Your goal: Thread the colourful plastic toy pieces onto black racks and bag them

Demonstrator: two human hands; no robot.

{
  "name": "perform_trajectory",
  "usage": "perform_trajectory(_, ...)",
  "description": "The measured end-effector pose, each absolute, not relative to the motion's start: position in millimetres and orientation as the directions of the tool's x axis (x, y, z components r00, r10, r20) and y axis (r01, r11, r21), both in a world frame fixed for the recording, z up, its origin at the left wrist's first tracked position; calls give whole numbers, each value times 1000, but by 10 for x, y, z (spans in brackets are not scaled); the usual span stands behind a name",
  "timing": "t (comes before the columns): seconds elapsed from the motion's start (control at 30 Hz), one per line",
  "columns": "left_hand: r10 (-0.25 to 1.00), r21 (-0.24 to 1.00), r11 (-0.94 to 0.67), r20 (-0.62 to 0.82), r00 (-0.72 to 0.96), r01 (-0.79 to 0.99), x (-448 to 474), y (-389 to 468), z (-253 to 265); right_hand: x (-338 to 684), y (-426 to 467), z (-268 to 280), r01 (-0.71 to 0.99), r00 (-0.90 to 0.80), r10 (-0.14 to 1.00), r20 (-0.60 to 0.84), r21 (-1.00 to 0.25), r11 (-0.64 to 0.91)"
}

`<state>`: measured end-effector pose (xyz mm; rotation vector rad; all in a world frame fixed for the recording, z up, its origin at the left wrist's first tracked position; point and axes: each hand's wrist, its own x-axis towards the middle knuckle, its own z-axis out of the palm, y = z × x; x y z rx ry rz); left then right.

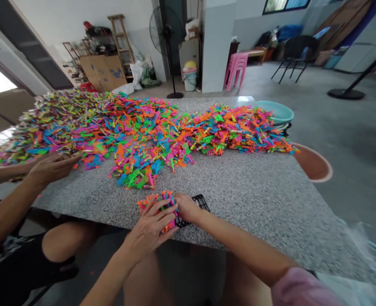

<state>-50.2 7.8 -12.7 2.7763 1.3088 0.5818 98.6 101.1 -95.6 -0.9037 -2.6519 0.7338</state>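
A black grid tray (203,203) lies near the front edge of the speckled stone table. Its left part bears a row of small bright plastic pieces with flared orange ends (164,194). My left hand (152,223) rests flat over these pieces, fingers stretched out. Beside it, my right hand (187,207) has its fingers curled down at the row's right end, over the tray; what they pinch is hidden. Beyond both hands spreads a heap of small plastic pieces shaped like toy guns (143,165), in pink, orange, green and blue.
At the left, a co-worker's hands (55,168) handle pieces beside a larger mixed pile (63,114). A turquoise basin (278,111) and a brownish-pink tub (315,163) stand off the table's right side. Behind are a standing fan (167,32) and pink stools (237,66).
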Motion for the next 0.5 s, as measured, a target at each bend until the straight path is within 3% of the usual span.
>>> perform_trajectory(0.2,802,230,-593,261,538,772,-450,37,-83,1044,1413,-932,404,-882,471,20,-483,777)
perform_trajectory(0.27,809,258,-584,263,526,770,-452,30,-108,1020,1745,-840,437,-864,502,45,-429,791)
perform_trajectory(0.37,796,276,-601,283,535,750,-468,32,-146,864,2232,-750,574,-757,619,209,-240,783)
perform_trajectory(0.43,789,280,-611,287,543,740,-478,39,-155,738,2419,-766,576,-771,567,290,-64,815)
perform_trajectory(0.5,791,282,-611,270,550,740,-484,46,-150,680,2436,-831,515,-834,481,272,68,855)
